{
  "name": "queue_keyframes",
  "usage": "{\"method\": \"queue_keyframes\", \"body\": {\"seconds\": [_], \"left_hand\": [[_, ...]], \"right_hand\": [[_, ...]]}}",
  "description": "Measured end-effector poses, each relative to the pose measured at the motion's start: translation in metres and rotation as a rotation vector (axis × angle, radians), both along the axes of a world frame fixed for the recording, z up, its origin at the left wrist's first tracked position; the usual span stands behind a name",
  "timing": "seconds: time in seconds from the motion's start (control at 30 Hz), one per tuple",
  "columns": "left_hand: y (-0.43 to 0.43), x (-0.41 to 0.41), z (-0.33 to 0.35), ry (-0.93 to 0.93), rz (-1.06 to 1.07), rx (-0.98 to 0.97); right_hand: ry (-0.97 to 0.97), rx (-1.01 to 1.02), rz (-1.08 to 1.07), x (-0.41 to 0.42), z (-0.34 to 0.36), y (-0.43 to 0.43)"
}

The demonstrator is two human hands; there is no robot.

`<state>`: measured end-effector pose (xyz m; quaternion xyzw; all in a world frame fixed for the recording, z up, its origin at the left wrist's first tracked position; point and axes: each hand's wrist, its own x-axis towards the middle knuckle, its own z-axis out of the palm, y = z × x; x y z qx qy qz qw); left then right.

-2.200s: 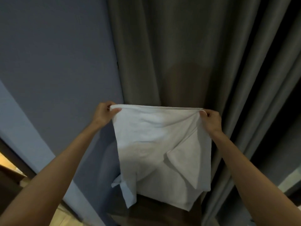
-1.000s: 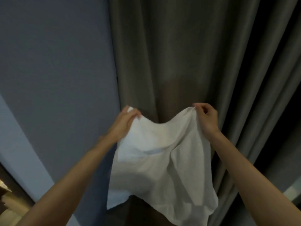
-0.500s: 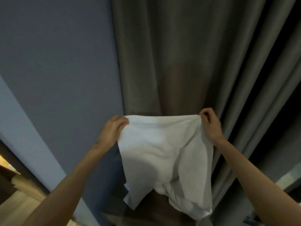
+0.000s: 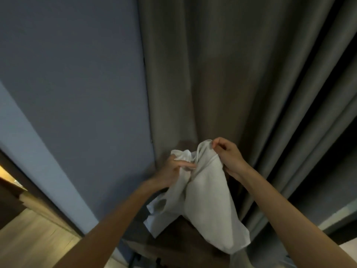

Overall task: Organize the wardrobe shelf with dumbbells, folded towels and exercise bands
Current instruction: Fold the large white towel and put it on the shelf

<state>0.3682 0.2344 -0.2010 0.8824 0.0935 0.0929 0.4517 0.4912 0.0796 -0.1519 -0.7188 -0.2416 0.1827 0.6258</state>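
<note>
While both hands meet in front of the grey curtain (image 4: 231, 74), the white towel (image 4: 204, 192) hangs between them in mid-air, above a dark wooden bench (image 4: 173, 246) at the near edge of the view. The left hand (image 4: 172, 170) grips a bunched part of the top edge. The right hand (image 4: 229, 154), just beside it and slightly higher, pinches a raised corner. The hands are close together, each clamped on cloth. The step appears to be a fold in half, edge to edge. The lower part hangs loose and uneven, with one corner trailing to the near left, so the fold may come out crooked if the top edges are not matched. A pinched corner could also slip free during a transfer between hands, and the towel would drop onto the bench. The shelf, dumbbells and bands are out of view.
</note>
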Motion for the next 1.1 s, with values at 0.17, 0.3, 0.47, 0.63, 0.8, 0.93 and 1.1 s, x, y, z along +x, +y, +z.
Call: {"method": "queue_keyframes", "body": {"seconds": [0.17,0.3,0.47,0.63,0.8,0.93,1.1], "left_hand": [[-0.012,0.004,-0.028,0.06,-0.067,0.23],[-0.012,0.002,-0.033,0.227,-0.176,0.217],[0.011,-0.004,-0.03,0.292,-0.23,0.222],[0.022,-0.003,-0.019,0.182,-0.178,0.356],[0.058,0.008,0.047,-0.1,0.159,0.652],[0.067,0.02,0.134,-0.411,0.246,0.771],[0.056,0.019,0.154,-0.414,0.135,0.859]], "right_hand": [[0.037,-0.01,0.007,-0.011,0.0,0.009],[0.052,0.013,-0.031,-0.012,-0.003,0.007],[0.027,0.022,-0.078,-0.006,-0.006,0.001],[-0.106,0.08,-0.129,0.003,0.0,-0.002],[-0.274,0.211,-0.217,0.016,0.03,-0.002],[-0.332,0.273,-0.318,0.036,0.062,-0.005],[-0.655,-0.156,-0.394,0.038,0.048,-0.013]]}}
